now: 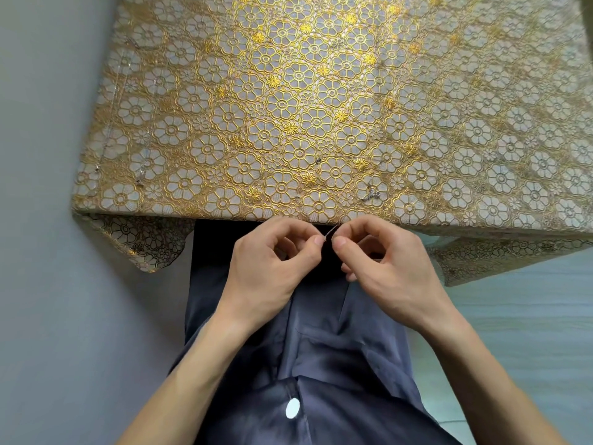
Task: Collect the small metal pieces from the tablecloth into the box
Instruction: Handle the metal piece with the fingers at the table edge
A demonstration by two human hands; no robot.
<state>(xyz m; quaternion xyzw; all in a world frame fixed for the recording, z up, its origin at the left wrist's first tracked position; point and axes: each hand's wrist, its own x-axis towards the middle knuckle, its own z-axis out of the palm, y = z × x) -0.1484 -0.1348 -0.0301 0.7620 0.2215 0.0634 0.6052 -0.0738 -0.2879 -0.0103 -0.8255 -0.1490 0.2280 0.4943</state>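
I see both hands just off the near table edge, over the lap. L hand point(276, 261) & R hand point(385, 261) each pinch one end of a thin metal strand point(330, 231) btw thumb & forefinger, other fingers curled in. Strand spans the short gap btw them, just below the cloth point(481, 91) edge. Other pieces lie on the cloth: a tangle point(370, 192) near R hand, a tiny one point(317, 161) mid, a few point(141, 176) far left.
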